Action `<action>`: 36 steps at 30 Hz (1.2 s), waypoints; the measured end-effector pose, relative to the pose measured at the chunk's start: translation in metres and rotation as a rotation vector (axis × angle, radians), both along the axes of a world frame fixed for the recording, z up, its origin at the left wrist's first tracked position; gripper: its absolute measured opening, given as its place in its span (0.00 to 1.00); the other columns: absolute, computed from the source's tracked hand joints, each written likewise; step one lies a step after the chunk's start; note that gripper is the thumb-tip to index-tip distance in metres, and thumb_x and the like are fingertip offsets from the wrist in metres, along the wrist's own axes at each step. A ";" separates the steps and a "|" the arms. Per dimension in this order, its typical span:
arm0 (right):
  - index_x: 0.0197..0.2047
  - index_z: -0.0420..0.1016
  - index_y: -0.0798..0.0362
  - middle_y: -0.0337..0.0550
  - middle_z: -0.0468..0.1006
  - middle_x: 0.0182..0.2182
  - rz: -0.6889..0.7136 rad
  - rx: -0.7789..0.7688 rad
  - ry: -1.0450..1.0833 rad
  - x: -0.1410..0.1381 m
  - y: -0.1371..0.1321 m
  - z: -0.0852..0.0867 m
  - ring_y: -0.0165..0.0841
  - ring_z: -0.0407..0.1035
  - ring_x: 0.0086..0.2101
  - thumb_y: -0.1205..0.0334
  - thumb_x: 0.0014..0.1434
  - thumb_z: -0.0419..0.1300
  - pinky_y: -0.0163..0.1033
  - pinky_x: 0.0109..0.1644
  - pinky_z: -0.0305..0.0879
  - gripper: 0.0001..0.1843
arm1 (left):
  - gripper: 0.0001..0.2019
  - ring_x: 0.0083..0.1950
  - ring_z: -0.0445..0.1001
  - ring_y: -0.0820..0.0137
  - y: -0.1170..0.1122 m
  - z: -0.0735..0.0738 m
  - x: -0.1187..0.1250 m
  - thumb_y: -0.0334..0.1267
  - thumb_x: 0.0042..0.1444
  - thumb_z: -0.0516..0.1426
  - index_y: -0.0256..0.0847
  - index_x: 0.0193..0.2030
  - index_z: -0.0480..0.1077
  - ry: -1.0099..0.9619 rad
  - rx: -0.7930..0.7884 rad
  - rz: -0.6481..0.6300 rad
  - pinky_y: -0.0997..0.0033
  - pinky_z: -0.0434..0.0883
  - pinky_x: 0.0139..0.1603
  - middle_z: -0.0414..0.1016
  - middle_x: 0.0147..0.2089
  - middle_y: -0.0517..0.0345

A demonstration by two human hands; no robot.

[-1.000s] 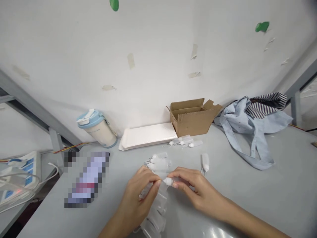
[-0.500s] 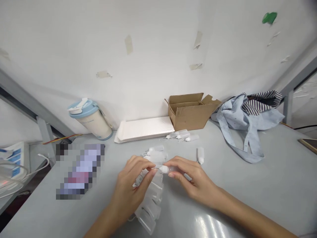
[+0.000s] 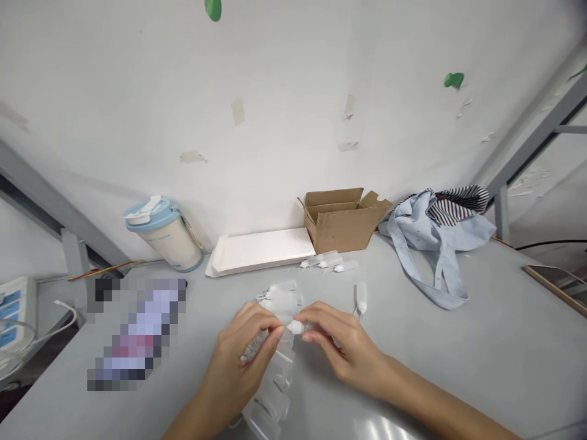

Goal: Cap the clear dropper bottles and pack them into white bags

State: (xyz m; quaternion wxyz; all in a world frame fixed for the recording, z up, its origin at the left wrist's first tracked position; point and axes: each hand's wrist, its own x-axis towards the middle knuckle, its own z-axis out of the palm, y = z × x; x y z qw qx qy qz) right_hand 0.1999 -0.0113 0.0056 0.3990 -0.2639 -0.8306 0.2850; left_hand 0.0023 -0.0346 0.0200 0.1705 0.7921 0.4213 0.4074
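Observation:
My right hand (image 3: 346,342) grips a small translucent squeeze bottle with a white cap (image 3: 296,327), held sideways with the cap pointing left. Most of its body is hidden by my fingers. At the cap's narrow end, my left hand (image 3: 247,354) pinches thumb and forefinger together on the bottle's tip; these fingertips cover the tip itself. Beneath and beside my left hand lies a row of similar squeeze bottles (image 3: 271,400), partly hidden by it. One more bottle (image 3: 361,297) lies alone beyond my right hand.
Several bottles (image 3: 328,261) lie before an open cardboard box (image 3: 342,231). Left of the box is a flat white box (image 3: 261,249), then a blue-lidded tumbler (image 3: 167,235). A pixelated flat object (image 3: 142,333) lies at left, a blue cloth bag (image 3: 431,238) at right.
The camera view has tilted up and shifted slightly, so everything on the table sits lower in it. My left fingertips are now closer to the bottle's cap; both hands keep their grip.

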 end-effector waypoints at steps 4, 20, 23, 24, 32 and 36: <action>0.51 0.66 0.56 0.50 0.72 0.39 -0.002 0.093 -0.033 0.002 0.003 -0.001 0.33 0.68 0.38 0.69 0.64 0.49 0.38 0.38 0.69 0.13 | 0.03 0.35 0.68 0.70 0.002 -0.001 -0.003 0.31 0.56 0.58 0.41 0.35 0.67 0.047 0.012 0.047 0.71 0.66 0.35 0.70 0.31 0.60; 0.48 0.66 0.56 0.51 0.71 0.40 -0.077 0.274 -0.081 0.004 -0.001 0.005 0.34 0.68 0.40 0.75 0.61 0.49 0.38 0.41 0.70 0.14 | 0.05 0.36 0.67 0.68 0.002 -0.005 0.000 0.27 0.57 0.56 0.41 0.37 0.67 0.082 0.159 0.044 0.67 0.66 0.37 0.72 0.32 0.58; 0.48 0.67 0.54 0.50 0.70 0.39 -0.097 0.277 -0.061 0.004 -0.002 0.007 0.33 0.68 0.40 0.76 0.62 0.48 0.37 0.40 0.70 0.14 | 0.03 0.36 0.68 0.68 0.003 -0.002 -0.001 0.30 0.57 0.56 0.41 0.37 0.67 0.076 0.108 0.076 0.67 0.66 0.37 0.72 0.32 0.58; 0.47 0.67 0.54 0.49 0.70 0.39 -0.103 0.281 -0.051 0.004 -0.002 0.008 0.33 0.68 0.40 0.76 0.62 0.48 0.37 0.39 0.70 0.14 | 0.03 0.36 0.68 0.68 0.003 -0.001 -0.002 0.30 0.57 0.56 0.41 0.36 0.67 0.075 0.083 0.079 0.67 0.66 0.37 0.72 0.32 0.58; 0.45 0.68 0.55 0.49 0.69 0.38 -0.089 0.307 0.014 0.002 -0.003 0.005 0.31 0.67 0.38 0.78 0.60 0.48 0.35 0.38 0.69 0.15 | 0.06 0.35 0.68 0.69 0.000 0.000 0.001 0.27 0.58 0.54 0.41 0.35 0.68 0.051 0.069 0.001 0.68 0.65 0.36 0.72 0.31 0.59; 0.45 0.67 0.54 0.48 0.69 0.38 -0.097 0.319 0.046 0.001 -0.001 -0.002 0.31 0.67 0.38 0.78 0.60 0.48 0.35 0.38 0.69 0.15 | 0.06 0.35 0.67 0.67 -0.002 -0.002 0.003 0.27 0.58 0.53 0.41 0.35 0.68 0.076 0.101 -0.005 0.67 0.64 0.37 0.72 0.32 0.57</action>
